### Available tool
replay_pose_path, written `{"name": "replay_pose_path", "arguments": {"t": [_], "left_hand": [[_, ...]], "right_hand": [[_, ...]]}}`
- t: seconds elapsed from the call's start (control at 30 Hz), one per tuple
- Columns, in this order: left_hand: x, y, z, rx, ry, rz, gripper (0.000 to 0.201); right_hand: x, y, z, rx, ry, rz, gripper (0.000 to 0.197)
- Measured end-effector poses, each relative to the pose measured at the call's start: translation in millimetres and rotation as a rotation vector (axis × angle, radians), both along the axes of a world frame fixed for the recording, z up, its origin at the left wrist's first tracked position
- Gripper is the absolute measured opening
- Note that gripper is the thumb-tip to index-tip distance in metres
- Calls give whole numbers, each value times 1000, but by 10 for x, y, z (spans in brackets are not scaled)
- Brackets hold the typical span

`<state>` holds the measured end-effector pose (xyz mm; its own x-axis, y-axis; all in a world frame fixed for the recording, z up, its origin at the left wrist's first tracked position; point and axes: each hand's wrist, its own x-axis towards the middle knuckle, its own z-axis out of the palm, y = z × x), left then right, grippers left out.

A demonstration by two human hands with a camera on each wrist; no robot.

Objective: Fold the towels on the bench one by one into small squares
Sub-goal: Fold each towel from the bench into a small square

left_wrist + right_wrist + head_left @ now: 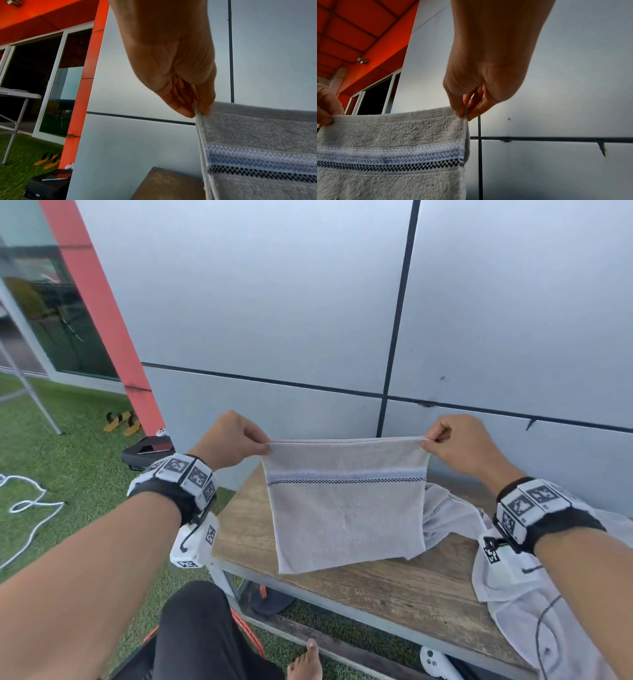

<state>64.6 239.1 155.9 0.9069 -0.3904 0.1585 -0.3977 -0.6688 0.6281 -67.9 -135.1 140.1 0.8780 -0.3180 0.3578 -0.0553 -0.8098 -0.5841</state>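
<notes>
A beige towel (346, 508) with a blue and black checked stripe hangs doubled over the wooden bench (387, 587), its lower edge resting on the boards. My left hand (236, 440) pinches its top left corner between thumb and fingers, also seen in the left wrist view as hand (197, 108) on towel (257, 135). My right hand (455, 443) pinches the top right corner, shown in the right wrist view as hand (464, 112) on towel (388, 142). The top edge is stretched taut between both hands.
More pale cloth (534, 594) lies heaped on the bench's right part and hangs over its front. A grey panelled wall (274, 302) stands right behind. Artificial grass (61, 460), a white cord (30, 508), yellow sandals (123, 422) and a dark case (147, 451) lie left.
</notes>
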Motion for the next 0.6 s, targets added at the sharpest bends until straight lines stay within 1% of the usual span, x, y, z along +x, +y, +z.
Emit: {"name": "replay_pose_path", "arguments": {"t": [0.1, 0.23, 0.37, 0.43, 0.5, 0.6], "left_hand": [[66, -4, 222, -29, -72, 1, 4], [142, -3, 520, -102, -190, 36, 5], [138, 60, 678, -188, -291, 77, 8], [104, 126, 666, -214, -329, 85, 11], [38, 221, 571, -223, -322, 86, 11], [-95, 399, 266, -161, -269, 108, 20]], "right_hand": [[71, 22, 249, -42, -47, -1, 19], [226, 63, 526, -79, -146, -38, 12], [318, 149, 690, -65, -261, -48, 12], [335, 210, 681, -34, -320, -33, 12], [320, 278, 575, -19, -342, -12, 10], [202, 377, 244, 43, -263, 66, 11]]}}
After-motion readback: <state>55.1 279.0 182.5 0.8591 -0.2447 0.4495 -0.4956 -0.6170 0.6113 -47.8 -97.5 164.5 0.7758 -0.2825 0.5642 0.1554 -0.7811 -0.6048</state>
